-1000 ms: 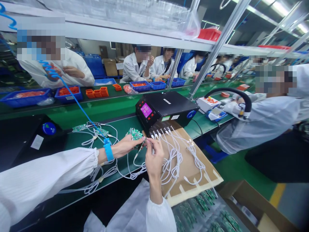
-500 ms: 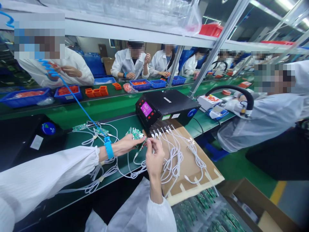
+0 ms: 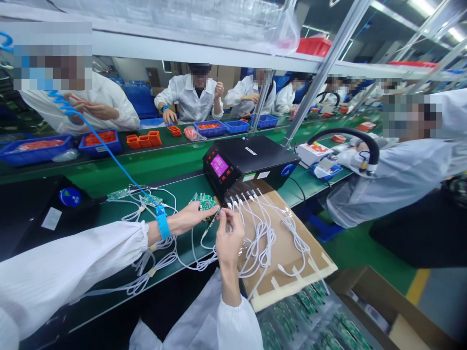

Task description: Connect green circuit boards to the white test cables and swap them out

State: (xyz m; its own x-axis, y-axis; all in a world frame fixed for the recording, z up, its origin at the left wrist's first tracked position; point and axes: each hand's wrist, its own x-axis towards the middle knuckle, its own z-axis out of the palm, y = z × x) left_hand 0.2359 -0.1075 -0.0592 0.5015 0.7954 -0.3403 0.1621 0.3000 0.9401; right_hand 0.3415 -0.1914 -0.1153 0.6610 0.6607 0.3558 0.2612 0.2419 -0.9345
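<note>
My left hand [image 3: 190, 217] pinches a small green circuit board [image 3: 212, 216] held edge-on above the green bench; a blue wrist strap [image 3: 163, 226] circles that wrist. My right hand [image 3: 229, 238] meets it from below, fingertips on the board's end where a white cable [image 3: 199, 243] hangs down. Another green circuit board [image 3: 203, 200] lies flat just behind my left fingers. A black test box [image 3: 251, 163] with a pink screen stands right behind the hands, with several white cables [image 3: 268, 231] plugged into its front.
White cables spread over a brown cardboard sheet [image 3: 292, 257] at right. More boards [image 3: 133, 193] lie at left on the bench. A tray of green boards [image 3: 310, 321] sits near my lap. Co-workers in white coats sit across the belt and one person [image 3: 394, 175] at right.
Both hands stay together on the small board, shifting slightly left and down in view as my head moves. A person across the belt lowers an arm to the bench.
</note>
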